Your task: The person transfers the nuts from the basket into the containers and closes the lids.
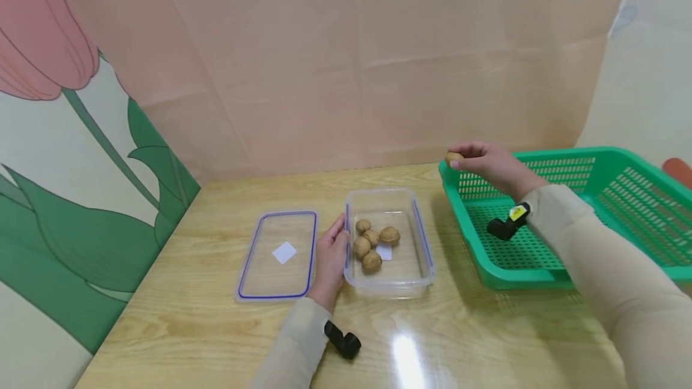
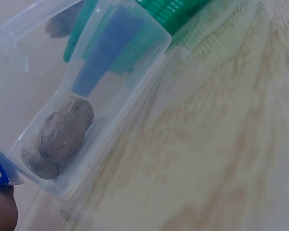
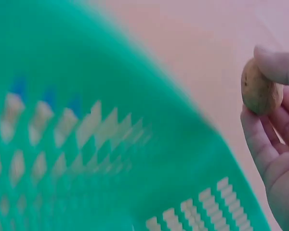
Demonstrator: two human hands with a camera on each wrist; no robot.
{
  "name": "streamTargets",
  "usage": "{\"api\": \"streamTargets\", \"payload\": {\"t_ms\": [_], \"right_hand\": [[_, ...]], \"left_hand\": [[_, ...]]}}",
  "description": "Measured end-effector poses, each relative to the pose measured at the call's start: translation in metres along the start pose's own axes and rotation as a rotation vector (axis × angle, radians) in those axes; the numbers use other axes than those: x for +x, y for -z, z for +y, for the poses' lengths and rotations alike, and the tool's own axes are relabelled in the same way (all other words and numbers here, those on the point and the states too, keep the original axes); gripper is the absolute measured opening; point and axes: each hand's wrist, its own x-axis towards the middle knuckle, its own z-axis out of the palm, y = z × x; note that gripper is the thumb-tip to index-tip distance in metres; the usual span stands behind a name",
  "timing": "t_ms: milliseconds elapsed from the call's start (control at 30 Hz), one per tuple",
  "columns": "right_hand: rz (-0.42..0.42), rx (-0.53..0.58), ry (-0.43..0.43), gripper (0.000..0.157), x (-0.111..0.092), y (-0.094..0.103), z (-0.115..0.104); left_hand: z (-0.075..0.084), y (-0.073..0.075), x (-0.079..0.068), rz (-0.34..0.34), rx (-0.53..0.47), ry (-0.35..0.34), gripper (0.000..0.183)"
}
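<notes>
My right hand pinches a walnut between thumb and fingertips, over the far left corner of the green basket. The right wrist view shows this walnut clearly, held above the basket's rim. My left hand lies along the left side of a clear plastic container, fingers fairly straight and touching its wall. Several walnuts sit in the container's left half, near a white paper square at its bottom. In the left wrist view, walnuts show through the wall; most of the hand is out of frame.
A clear lid with a blue seal lies flat on the wooden table, left of the left hand. A white square shows on it. Behind the table stands a wall with pinkish covering. Something orange-red shows at the far right.
</notes>
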Motion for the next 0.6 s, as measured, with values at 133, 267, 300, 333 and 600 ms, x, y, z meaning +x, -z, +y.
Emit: {"api": "streamTargets", "payload": {"t_ms": [133, 267, 300, 333, 600], "right_hand": [[0.016, 0.122, 0.022, 0.029, -0.003, -0.014, -0.014], [-0.001, 0.197, 0.05, 0.02, -0.002, -0.03, -0.023], [-0.013, 0.211, 0.061, 0.02, -0.002, -0.035, -0.025], [-0.025, 0.219, 0.069, 0.019, -0.001, -0.039, -0.027], [-0.094, 0.106, 0.071, 0.034, 0.002, -0.071, -0.043]], "left_hand": [[-0.001, 0.001, 0.001, -0.011, 0.011, -0.001, 0.044], [-0.002, 0.001, 0.0, -0.021, 0.022, 0.003, 0.044], [-0.001, 0.0, 0.0, -0.022, 0.024, 0.005, 0.043], [-0.001, 0.0, 0.0, -0.023, 0.029, 0.005, 0.043], [0.002, 0.0, 0.0, -0.016, 0.04, 0.013, 0.043]]}}
